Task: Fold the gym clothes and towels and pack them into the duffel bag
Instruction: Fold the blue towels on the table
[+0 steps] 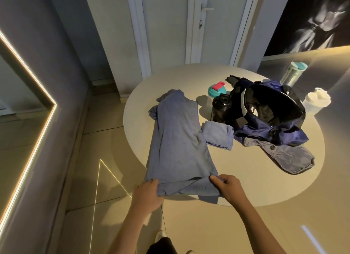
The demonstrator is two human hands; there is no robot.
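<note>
I pinched the near hem of the blue shirt (176,138) with my left hand (146,194) and right hand (228,187), corners apart, ready to fold it. The duffel bag (265,111) gaped open nearby for packing.

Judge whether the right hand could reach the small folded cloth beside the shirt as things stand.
Probably yes: bare table lies between the right hand and the folded cloth, though that hand grips the shirt hem and must release it.
</note>
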